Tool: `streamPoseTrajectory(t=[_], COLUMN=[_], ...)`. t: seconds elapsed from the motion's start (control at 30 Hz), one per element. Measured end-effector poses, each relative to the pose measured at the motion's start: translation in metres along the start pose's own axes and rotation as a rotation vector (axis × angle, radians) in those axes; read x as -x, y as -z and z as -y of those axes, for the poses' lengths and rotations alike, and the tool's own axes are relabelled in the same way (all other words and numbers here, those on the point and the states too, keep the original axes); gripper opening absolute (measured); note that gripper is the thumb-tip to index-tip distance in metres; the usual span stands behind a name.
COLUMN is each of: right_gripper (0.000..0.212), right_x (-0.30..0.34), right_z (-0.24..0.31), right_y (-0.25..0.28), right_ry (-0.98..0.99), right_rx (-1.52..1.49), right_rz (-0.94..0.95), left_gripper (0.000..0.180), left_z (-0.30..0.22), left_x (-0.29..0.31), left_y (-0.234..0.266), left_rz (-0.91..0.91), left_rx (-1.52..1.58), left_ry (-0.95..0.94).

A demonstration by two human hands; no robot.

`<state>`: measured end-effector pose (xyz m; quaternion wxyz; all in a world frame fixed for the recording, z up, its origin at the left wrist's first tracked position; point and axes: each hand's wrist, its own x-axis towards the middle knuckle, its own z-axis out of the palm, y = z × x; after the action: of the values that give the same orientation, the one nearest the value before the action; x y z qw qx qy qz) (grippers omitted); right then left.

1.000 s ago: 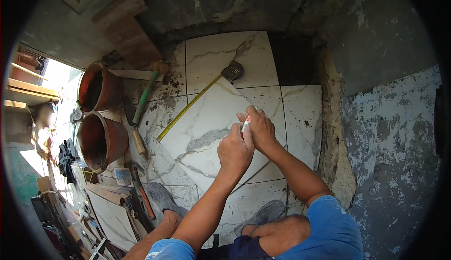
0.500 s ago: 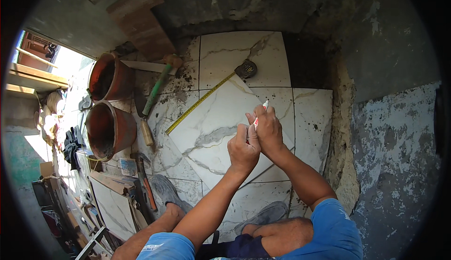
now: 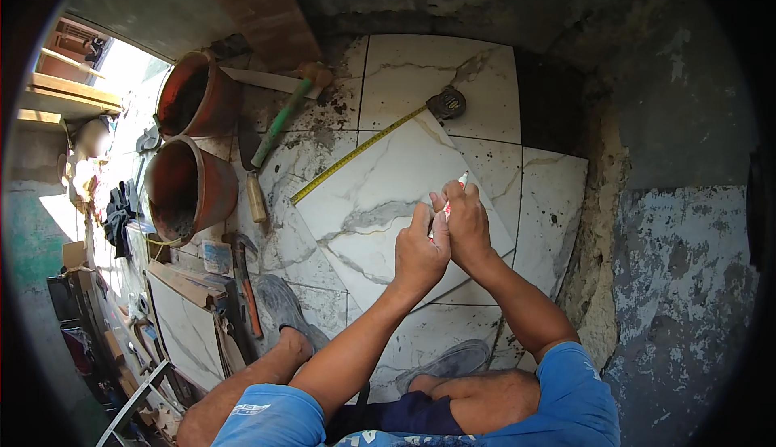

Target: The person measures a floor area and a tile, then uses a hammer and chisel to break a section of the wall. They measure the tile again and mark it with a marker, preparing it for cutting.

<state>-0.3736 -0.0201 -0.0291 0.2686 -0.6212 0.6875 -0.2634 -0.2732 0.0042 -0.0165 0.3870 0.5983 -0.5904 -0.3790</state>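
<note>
The left hand and right hand meet, both closed around 1 white-and-red marker, above 1 loose marbled tile lying askew over floor tiles. 1 tape measure sits at its top corner, yellow blade along the upper-left edge. Farther left are 2 reddish buckets, dark residue inside both, 1 green-handled hammer, 1 orange-handled hammer and 1 wooden-handled trowel.
</note>
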Motion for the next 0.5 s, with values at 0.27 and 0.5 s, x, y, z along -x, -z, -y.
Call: streamPoseTrajectory(t=[0.27,0.5], right_gripper=[0.025,0.027], right_x=[-0.012,-0.02], right_z=[-0.003,-0.009], right_y=[-0.01,-0.027], right_ry=[0.056,0.05], right_rx=[0.069,0.027], right_rz=[-0.095,-0.036], left_gripper=[0.027,0.028], left_z=[0.004,0.008], left_x=[-0.005,-0.013], left_y=[-0.016,-0.007], left_rz=[-0.212,-0.081], left_rx=[-0.032,-0.053], left_ry=[0.006,0.074])
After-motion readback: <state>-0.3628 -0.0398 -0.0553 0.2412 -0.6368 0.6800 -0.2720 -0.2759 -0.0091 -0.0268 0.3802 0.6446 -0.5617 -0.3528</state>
